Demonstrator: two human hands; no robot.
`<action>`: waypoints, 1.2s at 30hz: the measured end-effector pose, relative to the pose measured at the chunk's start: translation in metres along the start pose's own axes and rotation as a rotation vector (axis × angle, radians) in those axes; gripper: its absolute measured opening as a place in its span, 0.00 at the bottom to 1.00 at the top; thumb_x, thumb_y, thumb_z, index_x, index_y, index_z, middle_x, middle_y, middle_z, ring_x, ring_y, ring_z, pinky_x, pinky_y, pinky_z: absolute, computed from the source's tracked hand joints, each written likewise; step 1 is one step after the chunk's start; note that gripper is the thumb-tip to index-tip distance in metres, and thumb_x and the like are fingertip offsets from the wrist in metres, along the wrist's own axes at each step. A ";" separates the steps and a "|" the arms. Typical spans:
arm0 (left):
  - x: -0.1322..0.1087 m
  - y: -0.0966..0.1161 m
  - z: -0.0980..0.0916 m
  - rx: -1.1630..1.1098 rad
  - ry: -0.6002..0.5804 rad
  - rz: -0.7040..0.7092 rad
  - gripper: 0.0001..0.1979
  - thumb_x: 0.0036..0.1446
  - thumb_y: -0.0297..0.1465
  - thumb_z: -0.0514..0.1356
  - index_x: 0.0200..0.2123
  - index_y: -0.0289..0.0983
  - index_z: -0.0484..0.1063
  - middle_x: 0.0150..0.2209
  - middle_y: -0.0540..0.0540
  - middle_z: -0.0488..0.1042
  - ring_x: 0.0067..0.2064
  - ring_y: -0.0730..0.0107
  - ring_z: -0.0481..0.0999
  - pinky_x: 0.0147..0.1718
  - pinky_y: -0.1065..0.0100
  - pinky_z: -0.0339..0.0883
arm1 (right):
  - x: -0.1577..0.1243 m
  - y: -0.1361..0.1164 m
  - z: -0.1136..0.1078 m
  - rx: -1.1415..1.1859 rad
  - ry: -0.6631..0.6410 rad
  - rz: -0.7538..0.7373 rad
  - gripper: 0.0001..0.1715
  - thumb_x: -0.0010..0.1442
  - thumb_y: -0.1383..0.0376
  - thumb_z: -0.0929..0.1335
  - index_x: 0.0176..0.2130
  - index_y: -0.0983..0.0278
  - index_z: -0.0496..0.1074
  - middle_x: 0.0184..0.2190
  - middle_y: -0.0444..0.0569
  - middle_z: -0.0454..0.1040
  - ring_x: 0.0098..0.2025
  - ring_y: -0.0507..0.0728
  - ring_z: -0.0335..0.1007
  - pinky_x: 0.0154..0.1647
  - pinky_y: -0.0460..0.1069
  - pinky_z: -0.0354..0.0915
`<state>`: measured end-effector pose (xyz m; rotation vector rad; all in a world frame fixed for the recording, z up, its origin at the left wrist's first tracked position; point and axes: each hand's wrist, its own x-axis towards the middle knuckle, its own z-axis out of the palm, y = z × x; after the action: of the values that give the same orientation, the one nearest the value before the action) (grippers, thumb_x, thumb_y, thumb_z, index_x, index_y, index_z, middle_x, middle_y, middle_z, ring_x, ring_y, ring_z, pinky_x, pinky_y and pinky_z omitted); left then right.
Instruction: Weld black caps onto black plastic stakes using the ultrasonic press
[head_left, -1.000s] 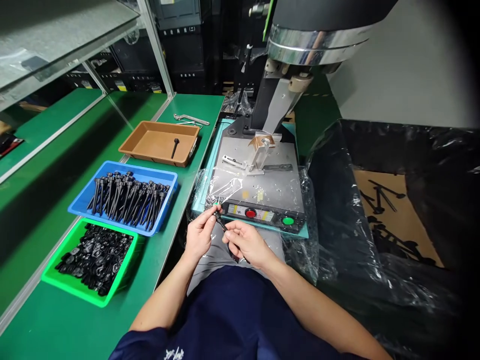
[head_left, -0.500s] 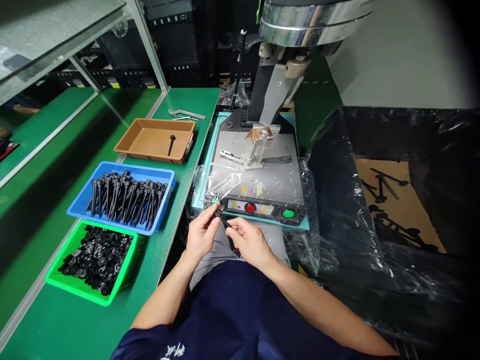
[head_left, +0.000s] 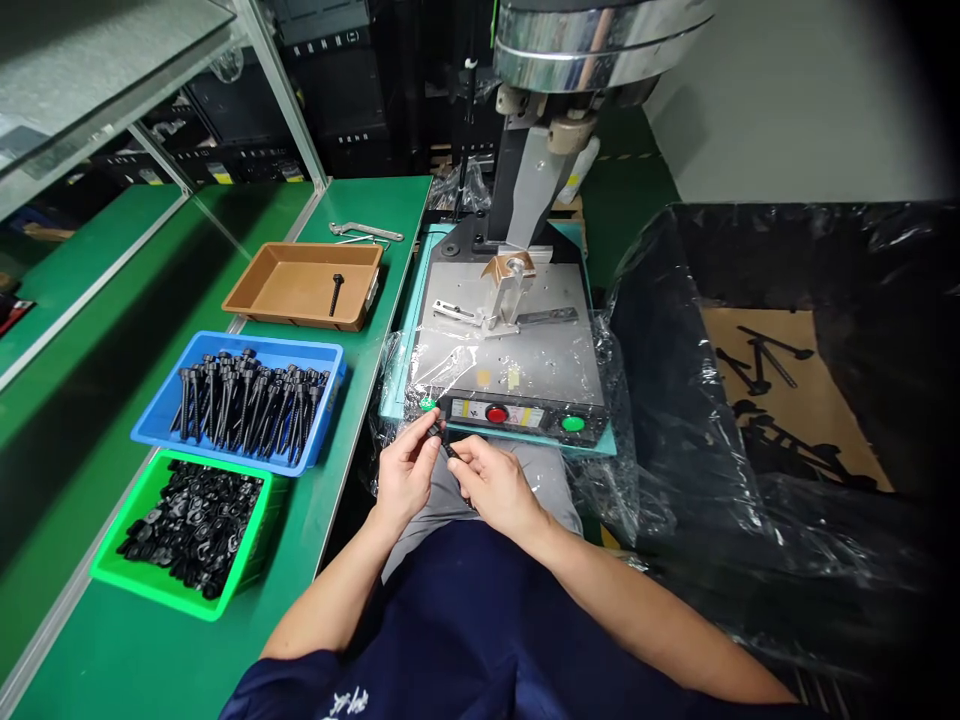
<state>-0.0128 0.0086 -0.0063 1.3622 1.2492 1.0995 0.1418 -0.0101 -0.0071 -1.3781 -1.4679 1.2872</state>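
My left hand [head_left: 403,476] and my right hand [head_left: 495,487] meet over my lap, just in front of the press machine's control panel [head_left: 517,415]. Both pinch one thin black pin [head_left: 444,443]: the left fingers close on its upper end, the right fingers on its lower shaft. The pin's far end is hidden under my right palm. Behind the hands stands the press, with a metal fixture [head_left: 508,290] on its plate.
On the green bench to the left sit a blue tray [head_left: 157,418] of black pins, a green tray [head_left: 247,560] of small black parts, and a brown tray [head_left: 285,290] holding one pin. At the right, a cardboard box [head_left: 795,400] lined with black plastic holds finished black parts.
Both hands stay together on the pin and have shifted slightly up toward the control panel. The view has tilted a little.
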 end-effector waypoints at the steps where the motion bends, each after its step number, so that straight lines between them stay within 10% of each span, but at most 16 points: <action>1: 0.001 0.001 0.001 -0.020 -0.009 0.008 0.21 0.61 0.36 0.59 0.57 0.42 0.70 0.58 0.42 0.71 0.58 0.58 0.72 0.59 0.55 0.64 | 0.000 0.001 0.000 0.030 -0.002 0.009 0.06 0.62 0.61 0.65 0.38 0.61 0.68 0.24 0.42 0.70 0.21 0.51 0.68 0.20 0.45 0.62; 10: 0.009 0.006 0.027 -0.330 -0.010 0.098 0.34 0.57 0.40 0.64 0.65 0.48 0.57 0.67 0.37 0.57 0.56 0.56 0.73 0.53 0.56 0.70 | 0.010 0.009 -0.002 0.257 0.113 -0.134 0.13 0.64 0.55 0.66 0.43 0.62 0.69 0.31 0.46 0.73 0.28 0.52 0.68 0.26 0.47 0.67; 18: 0.017 0.014 0.037 -0.213 0.004 -0.051 0.17 0.54 0.42 0.65 0.44 0.39 0.75 0.39 0.44 0.79 0.40 0.63 0.79 0.41 0.62 0.74 | 0.019 0.010 -0.010 0.315 0.161 -0.160 0.13 0.62 0.55 0.68 0.42 0.61 0.68 0.33 0.48 0.75 0.33 0.56 0.74 0.36 0.51 0.73; 27: 0.050 0.036 0.037 0.032 -0.025 0.111 0.12 0.57 0.38 0.62 0.41 0.39 0.78 0.37 0.46 0.80 0.39 0.63 0.78 0.43 0.63 0.71 | 0.044 -0.020 -0.084 0.023 0.271 -0.424 0.18 0.63 0.60 0.67 0.53 0.60 0.69 0.49 0.54 0.72 0.48 0.59 0.72 0.48 0.55 0.72; 36: 0.065 0.052 0.059 0.191 -0.088 0.229 0.10 0.59 0.37 0.61 0.38 0.39 0.78 0.35 0.47 0.80 0.35 0.65 0.77 0.37 0.66 0.70 | 0.055 -0.019 -0.093 0.055 0.245 -0.493 0.12 0.62 0.62 0.70 0.47 0.59 0.73 0.46 0.51 0.73 0.44 0.57 0.73 0.44 0.52 0.72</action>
<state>0.0574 0.0683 0.0378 1.7138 1.1793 1.0825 0.2173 0.0622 0.0254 -1.0084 -1.4675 0.8087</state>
